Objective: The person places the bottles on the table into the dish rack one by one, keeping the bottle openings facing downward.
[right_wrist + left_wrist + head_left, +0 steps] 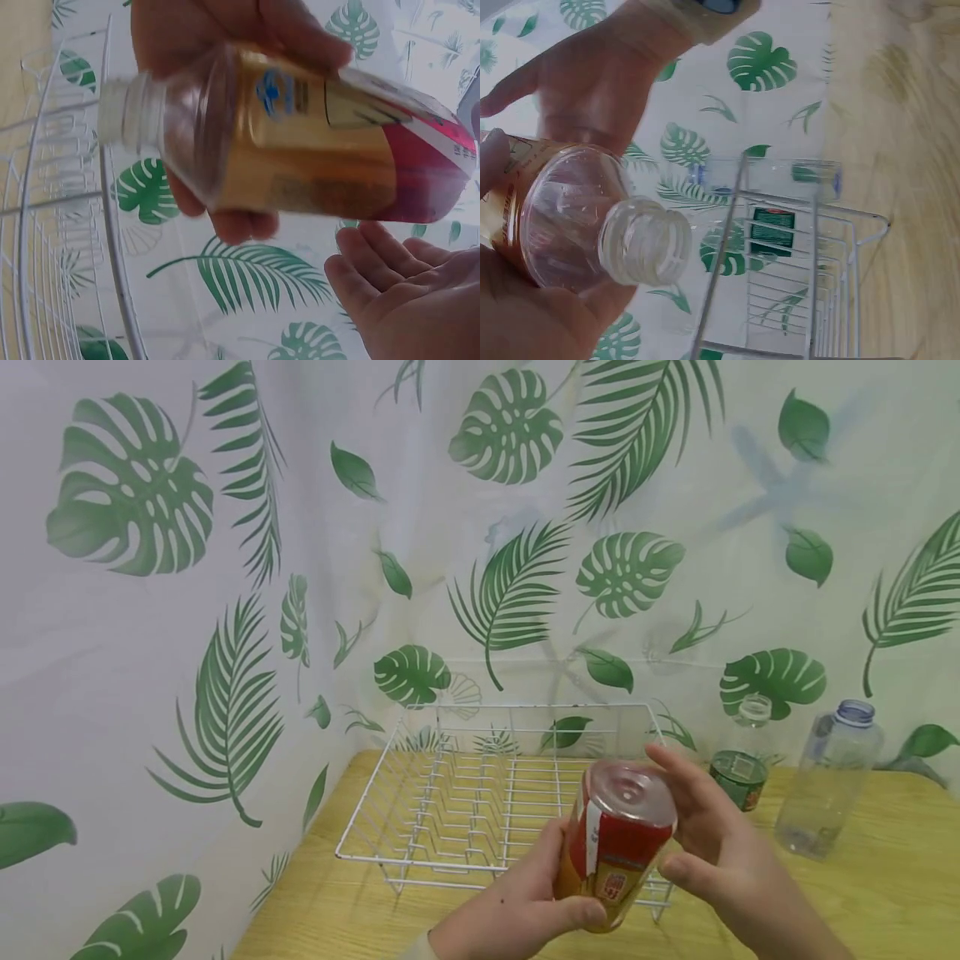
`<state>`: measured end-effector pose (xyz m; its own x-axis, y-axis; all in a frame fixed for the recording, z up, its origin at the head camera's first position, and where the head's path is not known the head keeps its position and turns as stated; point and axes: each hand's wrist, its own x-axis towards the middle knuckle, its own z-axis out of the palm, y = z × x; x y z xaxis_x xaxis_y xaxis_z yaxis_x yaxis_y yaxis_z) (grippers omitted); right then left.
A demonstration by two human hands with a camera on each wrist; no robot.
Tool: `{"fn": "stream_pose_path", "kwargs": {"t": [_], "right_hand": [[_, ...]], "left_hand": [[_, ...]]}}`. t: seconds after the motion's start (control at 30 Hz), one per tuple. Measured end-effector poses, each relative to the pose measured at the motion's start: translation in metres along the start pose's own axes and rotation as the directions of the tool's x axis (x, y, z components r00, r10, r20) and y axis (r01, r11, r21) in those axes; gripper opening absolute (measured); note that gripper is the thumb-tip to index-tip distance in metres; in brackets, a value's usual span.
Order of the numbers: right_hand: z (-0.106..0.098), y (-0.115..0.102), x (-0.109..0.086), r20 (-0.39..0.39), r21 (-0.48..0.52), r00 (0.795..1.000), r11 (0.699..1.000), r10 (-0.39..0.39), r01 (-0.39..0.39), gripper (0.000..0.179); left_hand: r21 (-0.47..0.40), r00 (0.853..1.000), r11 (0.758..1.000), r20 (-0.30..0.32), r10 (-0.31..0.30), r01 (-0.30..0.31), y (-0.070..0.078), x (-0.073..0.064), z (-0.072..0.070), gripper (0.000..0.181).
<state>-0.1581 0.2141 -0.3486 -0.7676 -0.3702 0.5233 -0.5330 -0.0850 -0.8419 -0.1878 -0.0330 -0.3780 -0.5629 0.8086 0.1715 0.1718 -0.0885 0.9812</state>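
An uncapped clear plastic bottle (626,839) with a red and gold label is upside down, its base tilted up toward the head camera. My left hand (517,893) grips it around the middle, thumb across the label. Its bare threaded neck (127,116) points down toward the rack in the right wrist view. Beside the bottle's base, my right hand (720,852) has its fingers spread and loosely bent. In the right wrist view, the right hand's fingers (382,262) lie apart from the label. Near the hands stands a white wire dish rack (420,862).
A clear bottle with a green label (738,781) and a larger clear bottle (828,777) with a purplish neck, both uncapped, stand right of the rack. The wood-patterned table (892,877) meets a leaf-print curtain (525,635) at the back and left.
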Motion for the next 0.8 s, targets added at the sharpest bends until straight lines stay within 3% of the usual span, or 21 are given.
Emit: {"fn": "stream_pose_path", "kwargs": {"t": [0.07, 0.2, 0.33, 0.47, 0.6, 0.8], "right_hand": [[0.004, 0.002, 0.000, 0.006, 0.024, 1.000, 0.999, 0.022, -0.022, 0.072], [0.014, 0.001, -0.001, -0.005, 0.034, 0.998, 0.997, 0.067, -0.066, 0.071], [0.022, 0.000, -0.002, -0.038, -0.006, 0.997, 0.998, 0.063, -0.063, 0.070], [0.027, 0.000, -0.003, -0.058, -0.022, 0.997, 0.998, 0.056, -0.057, 0.069], [0.026, 0.000, -0.003, -0.059, 0.015, 0.992, 0.994, 0.109, -0.108, 0.066], [0.021, 0.001, -0.002, -0.096, -0.042, 0.992, 0.995, 0.087, -0.092, 0.063]], "left_hand": [[-0.059, 1.000, 0.998, 0.022, -0.007, 0.008, -0.004, 0.001, 0.002, 0.055], [-0.051, 0.999, 0.999, 0.043, -0.015, 0.017, -0.009, 0.002, 0.004, 0.059], [0.084, 1.000, 0.996, 0.028, 0.005, -0.008, -0.014, 0.004, 0.006, 0.065], [0.216, 1.000, 0.976, 0.009, 0.029, -0.030, -0.018, 0.006, 0.007, 0.071], [0.260, 0.998, 0.964, 0.015, 0.057, -0.059, -0.021, 0.009, 0.008, 0.074], [0.255, 0.999, 0.967, -0.028, 0.026, -0.018, -0.019, 0.011, 0.008, 0.069]]}}
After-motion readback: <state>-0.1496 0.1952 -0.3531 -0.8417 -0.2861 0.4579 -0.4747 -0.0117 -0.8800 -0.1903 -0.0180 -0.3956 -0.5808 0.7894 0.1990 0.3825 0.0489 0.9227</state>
